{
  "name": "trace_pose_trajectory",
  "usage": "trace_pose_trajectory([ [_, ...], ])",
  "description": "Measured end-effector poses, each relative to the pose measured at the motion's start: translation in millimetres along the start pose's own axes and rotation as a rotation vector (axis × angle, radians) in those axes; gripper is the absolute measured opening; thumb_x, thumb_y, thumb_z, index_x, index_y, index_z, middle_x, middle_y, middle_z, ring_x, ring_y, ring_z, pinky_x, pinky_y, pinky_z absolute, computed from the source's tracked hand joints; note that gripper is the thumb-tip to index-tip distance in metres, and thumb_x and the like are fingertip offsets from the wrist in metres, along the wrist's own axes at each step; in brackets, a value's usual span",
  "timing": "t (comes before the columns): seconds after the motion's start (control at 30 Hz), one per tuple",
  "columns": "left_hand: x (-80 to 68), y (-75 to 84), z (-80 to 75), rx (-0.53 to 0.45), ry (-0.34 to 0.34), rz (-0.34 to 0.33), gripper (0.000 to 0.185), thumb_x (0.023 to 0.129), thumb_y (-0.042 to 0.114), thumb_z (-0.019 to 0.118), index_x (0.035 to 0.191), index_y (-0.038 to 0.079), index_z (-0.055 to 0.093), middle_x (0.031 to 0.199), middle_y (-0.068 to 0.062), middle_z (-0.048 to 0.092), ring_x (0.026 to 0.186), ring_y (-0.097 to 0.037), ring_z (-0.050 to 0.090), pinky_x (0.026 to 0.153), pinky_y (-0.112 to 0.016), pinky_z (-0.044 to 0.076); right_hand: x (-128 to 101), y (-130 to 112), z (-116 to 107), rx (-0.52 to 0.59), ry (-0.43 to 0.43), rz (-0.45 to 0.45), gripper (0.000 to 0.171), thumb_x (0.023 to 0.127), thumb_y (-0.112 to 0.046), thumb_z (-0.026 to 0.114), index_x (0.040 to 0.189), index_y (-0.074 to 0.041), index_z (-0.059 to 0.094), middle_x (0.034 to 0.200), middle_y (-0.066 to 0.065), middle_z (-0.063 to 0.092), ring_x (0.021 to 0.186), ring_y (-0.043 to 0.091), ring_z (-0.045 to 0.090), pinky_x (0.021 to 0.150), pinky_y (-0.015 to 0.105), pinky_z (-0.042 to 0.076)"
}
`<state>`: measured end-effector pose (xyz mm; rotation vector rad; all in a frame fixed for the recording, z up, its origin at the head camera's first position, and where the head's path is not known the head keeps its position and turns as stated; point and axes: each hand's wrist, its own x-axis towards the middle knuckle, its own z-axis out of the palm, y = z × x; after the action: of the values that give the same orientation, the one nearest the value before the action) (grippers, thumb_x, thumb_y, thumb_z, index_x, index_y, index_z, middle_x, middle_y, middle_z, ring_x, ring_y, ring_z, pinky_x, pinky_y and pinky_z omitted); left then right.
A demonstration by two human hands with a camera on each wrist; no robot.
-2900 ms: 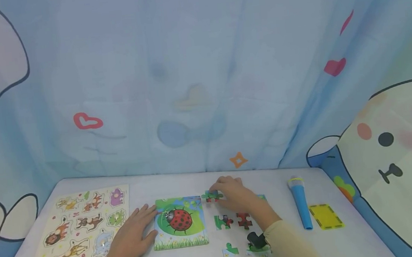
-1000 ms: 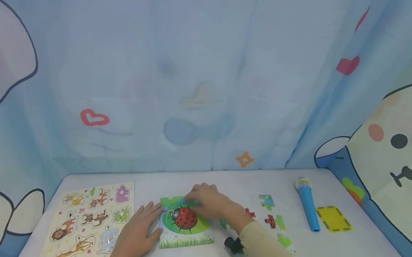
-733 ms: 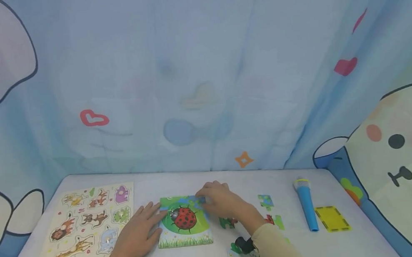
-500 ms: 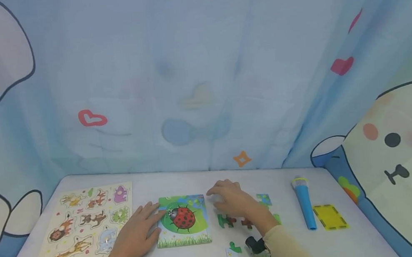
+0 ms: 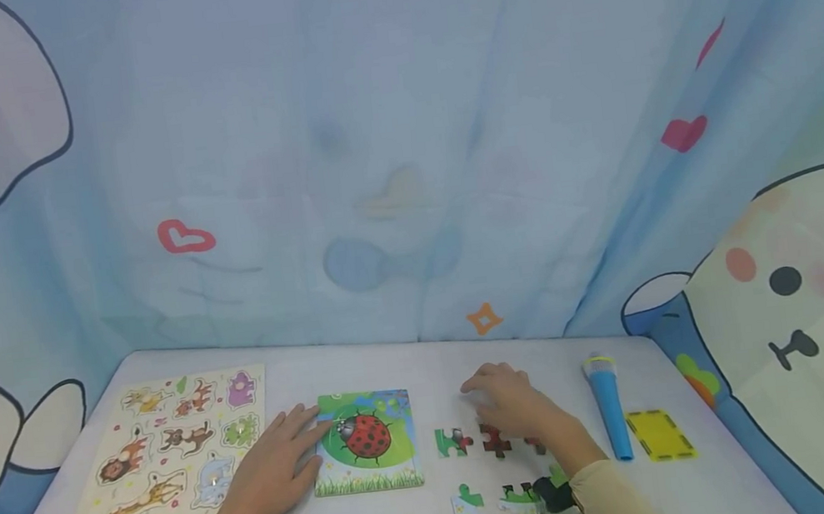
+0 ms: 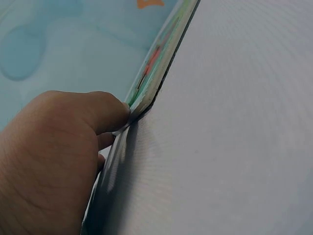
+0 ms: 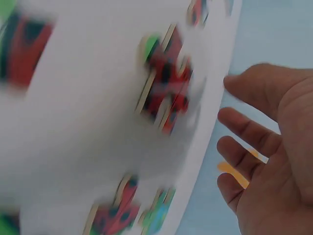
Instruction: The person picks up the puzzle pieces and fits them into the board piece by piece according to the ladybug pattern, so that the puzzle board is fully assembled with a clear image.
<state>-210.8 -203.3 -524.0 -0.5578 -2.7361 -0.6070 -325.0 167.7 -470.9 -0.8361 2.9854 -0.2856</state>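
At the far left lies an animal peg board [image 5: 169, 458], untouched. Just right of it the left hand [image 5: 272, 473] rests flat, fingers fairly straight, thumb pressed to the left edge of the ladybird puzzle board [image 5: 366, 442]. If that hand lifts or pushes, the board could slide and unseat its fitted pieces. Right of the board, loose pieces [image 5: 452, 441] lie scattered. The right hand [image 5: 512, 401] hovers over them with fingers spread and holding nothing; the wrist view is blurred, so contact is uncertain. A careless sweep might knock pieces toward the near edge, or into the blue tube [image 5: 609, 408] further right.
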Motion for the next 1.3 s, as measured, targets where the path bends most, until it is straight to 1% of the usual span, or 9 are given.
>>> trace_pose_trajectory([
  [0.13,-0.2,-0.1,0.2,-0.003,-0.002,0.003,0.044,0.092,0.023,0.063,0.135,0.015,0.060,0.147,-0.008,0.047,0.140,-0.032,0.034,0.118,-0.047,0.022,-8.2,21.3,0.3,-0.012,-0.003,0.073,0.039,0.083,-0.006,0.068,0.120,-0.020,0.068,0.119,0.003,0.057,0.111,0.028,0.048,0.086,0.054,0.042],
  [0.27,-0.1,-1.5,0.7,-0.007,-0.009,-0.002,0.044,0.092,0.024,0.062,0.136,0.016,0.060,0.147,-0.007,0.047,0.140,-0.031,0.034,0.119,-0.045,0.022,-20.9,37.6,-3.3,-0.002,-0.001,0.113,0.044,0.082,-0.001,0.065,0.122,-0.019,0.066,0.120,0.007,0.057,0.109,0.031,0.047,0.088,0.059,0.042],
  [0.33,0.2,-2.4,1.0,-0.010,-0.012,-0.004,0.044,0.093,0.025,0.062,0.136,0.017,0.060,0.147,-0.006,0.047,0.140,-0.030,0.033,0.119,-0.044,0.022,-25.2,44.0,-4.2,-0.010,-0.011,0.130,0.046,0.081,0.000,0.067,0.123,-0.019,0.066,0.121,0.009,0.056,0.109,0.033,0.048,0.088,0.062,0.043],
  [0.57,-0.5,-3.5,1.7,-0.012,-0.004,-0.012,0.045,0.092,0.025,0.062,0.136,0.018,0.060,0.147,-0.006,0.047,0.140,-0.030,0.034,0.119,-0.043,0.022,-29.8,54.6,-5.4,-0.008,-0.035,0.156,0.044,0.083,-0.004,0.071,0.125,-0.019,0.065,0.123,0.009,0.057,0.109,0.034,0.050,0.089,0.061,0.043],
  [0.8,-0.3,-3.1,2.6,-0.015,0.000,-0.016,0.045,0.091,0.025,0.063,0.136,0.019,0.060,0.148,-0.005,0.047,0.141,-0.029,0.033,0.119,-0.042,0.021,-31.3,66.4,-2.5,-0.030,-0.040,0.208,0.051,0.082,0.001,0.070,0.127,-0.021,0.064,0.123,0.008,0.055,0.108,0.032,0.050,0.092,0.061,0.045],
  [0.9,0.2,-3.2,2.5,-0.011,0.003,-0.009,0.045,0.092,0.026,0.063,0.136,0.019,0.060,0.147,-0.005,0.047,0.140,-0.029,0.034,0.119,-0.042,0.022,-31.6,72.0,-1.9,-0.054,-0.043,0.206,0.055,0.080,0.003,0.070,0.129,-0.022,0.063,0.121,0.009,0.056,0.106,0.032,0.050,0.093,0.064,0.042],
  [1.03,1.0,-3.4,2.1,-0.007,0.017,0.002,0.045,0.091,0.025,0.063,0.135,0.018,0.060,0.147,-0.005,0.047,0.140,-0.030,0.035,0.118,-0.043,0.023,-31.9,73.5,-3.3,-0.059,-0.042,0.195,0.057,0.080,0.004,0.070,0.130,-0.023,0.063,0.120,0.009,0.056,0.106,0.032,0.050,0.094,0.064,0.042],
  [1.2,0.5,-2.8,1.6,-0.015,0.037,0.015,0.044,0.090,0.022,0.065,0.133,0.015,0.062,0.145,-0.008,0.049,0.139,-0.032,0.037,0.117,-0.045,0.025,-31.4,69.3,-5.4,-0.081,-0.036,0.177,0.055,0.083,0.000,0.072,0.132,-0.021,0.061,0.121,0.011,0.056,0.107,0.032,0.050,0.094,0.061,0.044],
  [1.3,-0.2,-2.6,1.8,-0.018,0.030,0.011,0.044,0.090,0.022,0.065,0.134,0.015,0.062,0.145,-0.008,0.049,0.139,-0.032,0.036,0.118,-0.045,0.025,-29.6,65.3,-6.5,-0.090,-0.011,0.140,0.050,0.085,-0.002,0.071,0.131,-0.018,0.060,0.123,0.011,0.057,0.110,0.033,0.050,0.093,0.062,0.043],
])
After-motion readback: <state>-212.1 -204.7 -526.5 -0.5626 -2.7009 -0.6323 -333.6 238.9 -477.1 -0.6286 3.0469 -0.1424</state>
